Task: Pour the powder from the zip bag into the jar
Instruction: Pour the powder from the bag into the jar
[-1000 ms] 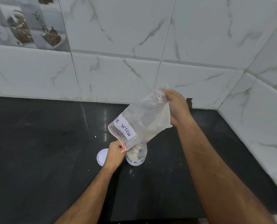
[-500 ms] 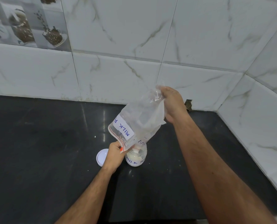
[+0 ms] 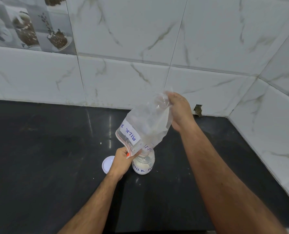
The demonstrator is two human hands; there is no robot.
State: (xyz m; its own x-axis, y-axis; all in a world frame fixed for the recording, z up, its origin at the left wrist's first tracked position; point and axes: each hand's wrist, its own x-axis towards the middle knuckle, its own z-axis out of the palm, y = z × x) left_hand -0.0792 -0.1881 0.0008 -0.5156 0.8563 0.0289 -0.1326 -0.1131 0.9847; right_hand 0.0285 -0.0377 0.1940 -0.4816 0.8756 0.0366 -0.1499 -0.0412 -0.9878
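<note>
Jar (image 3: 144,166) mouth hidden behind zip bag (image 3: 146,125); its label cut off by left hand (image 3: 121,162). That hand pinched the bag's mouth corner just over the jar. Right hand (image 3: 180,112) gripped the upended bottom, above. White lid (image 3: 107,164) lay partly covered behind left hand. Versus a second earlier: bag steeper, powder visible in jar.

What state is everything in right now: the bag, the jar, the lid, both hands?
zip bag: upended, mouth down at the jar's opening, nearly empty
jar: upright on the counter, open, holding white powder
lid: off, lying on the counter left of the jar
left hand: pinches the bag's mouth edge at the jar
right hand: grips the bag's raised bottom corner
counter: dark, a few white specks near the jar
</note>
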